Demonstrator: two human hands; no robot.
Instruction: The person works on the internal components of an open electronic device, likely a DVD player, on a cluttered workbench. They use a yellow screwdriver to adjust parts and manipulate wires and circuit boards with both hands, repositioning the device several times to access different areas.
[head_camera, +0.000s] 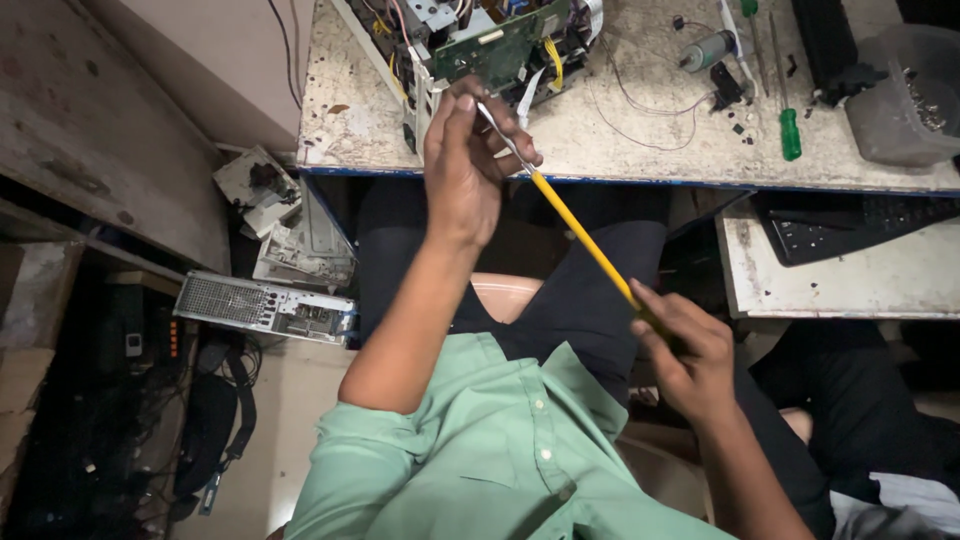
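Lighting is uneven: the workbench top (620, 150) is brightly lit from above, while the floor area at lower left falls into deep shadow. Wide-angle distortion bends frame edges. Focus is sharp.

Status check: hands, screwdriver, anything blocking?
Right hand grips yellow screwdriver handle. Left hand pinches its metal shaft near the green circuit board. Loose yellow and white wires hang right of the tip.

A worn, stained counter (640, 160) with a blue edge stands ahead. A lower pale shelf (840, 285) sits to the right. Left, a scuffed wooden panel (90, 130) leans over a dim, cluttered floor (300, 380).
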